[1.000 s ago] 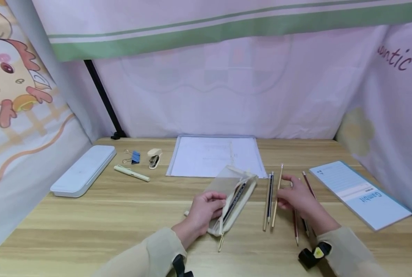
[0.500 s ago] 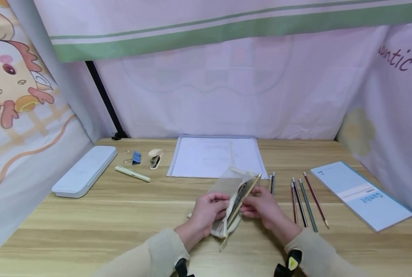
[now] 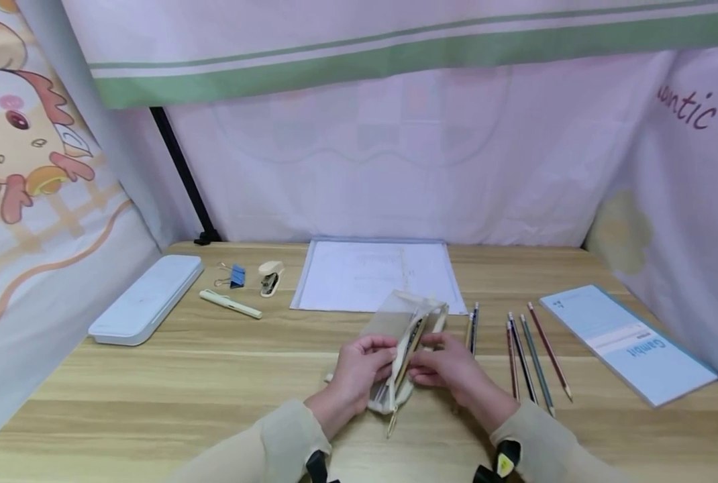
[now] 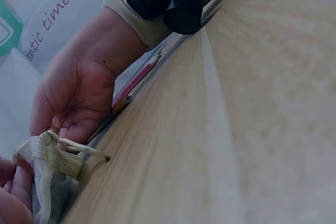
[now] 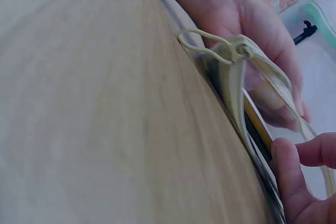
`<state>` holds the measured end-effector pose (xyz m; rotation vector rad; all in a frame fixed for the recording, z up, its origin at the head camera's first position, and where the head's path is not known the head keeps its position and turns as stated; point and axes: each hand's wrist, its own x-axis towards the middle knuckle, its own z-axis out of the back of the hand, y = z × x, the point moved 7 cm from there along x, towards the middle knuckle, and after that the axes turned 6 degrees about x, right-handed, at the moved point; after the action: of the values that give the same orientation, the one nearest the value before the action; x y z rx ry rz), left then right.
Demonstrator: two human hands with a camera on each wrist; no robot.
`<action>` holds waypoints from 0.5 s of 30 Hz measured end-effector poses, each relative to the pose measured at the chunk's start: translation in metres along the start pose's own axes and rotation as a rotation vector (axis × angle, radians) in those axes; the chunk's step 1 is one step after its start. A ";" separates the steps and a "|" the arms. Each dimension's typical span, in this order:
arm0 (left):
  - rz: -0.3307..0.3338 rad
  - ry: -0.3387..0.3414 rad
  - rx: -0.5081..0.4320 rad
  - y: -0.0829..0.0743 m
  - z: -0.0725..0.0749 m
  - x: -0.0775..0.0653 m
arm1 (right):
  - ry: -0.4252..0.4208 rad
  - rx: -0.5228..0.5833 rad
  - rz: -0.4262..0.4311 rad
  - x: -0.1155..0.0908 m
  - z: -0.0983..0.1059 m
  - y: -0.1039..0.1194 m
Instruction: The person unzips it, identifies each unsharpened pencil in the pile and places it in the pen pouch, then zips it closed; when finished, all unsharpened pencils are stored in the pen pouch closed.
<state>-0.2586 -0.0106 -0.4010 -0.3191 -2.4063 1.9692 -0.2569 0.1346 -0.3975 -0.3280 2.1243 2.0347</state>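
A translucent mesh zip pencil pouch with cream edging lies unzipped on the table, its zip pull hanging at the near end. My left hand pinches the left edge of the opening. A gold-coloured pencil lies along the opening, mostly inside, beside a dark item. My right hand is at the opening, thumb and fingers pinching the pencil; the fingertips are partly hidden. Right of the pouch lie two pencils, partly covered by that hand, and several more pencils farther right.
A blue-and-white notepad lies at the right. White paper lies behind the pouch. At the left are a white case, a light green pen, a blue binder clip and a small stapler.
My right hand picked up the gold pencil from the table, brought it left to the pouch and lowered it into the opening. My left hand keeps its grip on the pouch edge.
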 end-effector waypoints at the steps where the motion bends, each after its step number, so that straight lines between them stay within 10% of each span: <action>1: 0.000 -0.001 0.002 0.001 0.000 0.000 | -0.015 -0.012 0.011 0.000 0.005 0.002; 15: -0.003 -0.006 0.016 0.003 0.002 0.000 | -0.111 -0.471 0.117 0.007 0.076 0.023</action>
<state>-0.2583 -0.0122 -0.4038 -0.3090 -2.3918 1.9897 -0.2721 0.2111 -0.3810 -0.1484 1.6165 2.5442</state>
